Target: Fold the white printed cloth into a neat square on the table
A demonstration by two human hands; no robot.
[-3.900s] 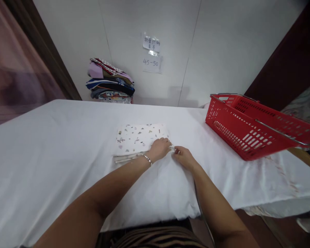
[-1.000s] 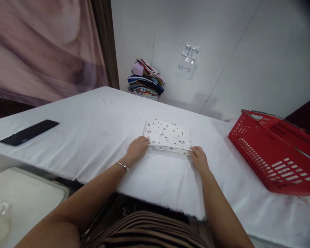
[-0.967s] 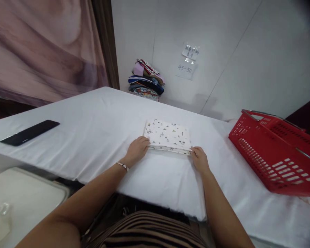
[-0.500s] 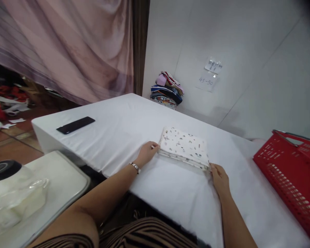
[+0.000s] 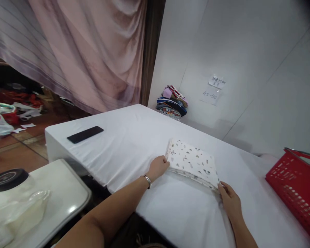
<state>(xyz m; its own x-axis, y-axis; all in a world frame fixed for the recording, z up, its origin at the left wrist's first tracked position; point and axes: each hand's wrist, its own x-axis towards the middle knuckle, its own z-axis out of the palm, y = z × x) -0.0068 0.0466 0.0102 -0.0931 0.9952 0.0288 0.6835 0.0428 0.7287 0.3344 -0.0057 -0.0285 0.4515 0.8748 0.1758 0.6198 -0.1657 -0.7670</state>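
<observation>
Soft light glares on the side table (image 5: pixel 63 187); upper right corner darkens.

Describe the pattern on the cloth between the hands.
The cloth is white, scattered with small dark and muted-coloured motifs; it shows best in the head view.

A white cover is draping the bench (image 5: pixel 129 129), creasing along the near left side [of the top] and hanging down over the left end. A folded printed cloth (image 5: pixel 192 161) is lying right of the middle, its layered edge facing the near side. A flat black slab (image 5: pixel 85 134) is lying toward the left end, and a red perforated basket (image 5: pixel 290 187) is standing at the right.
</observation>
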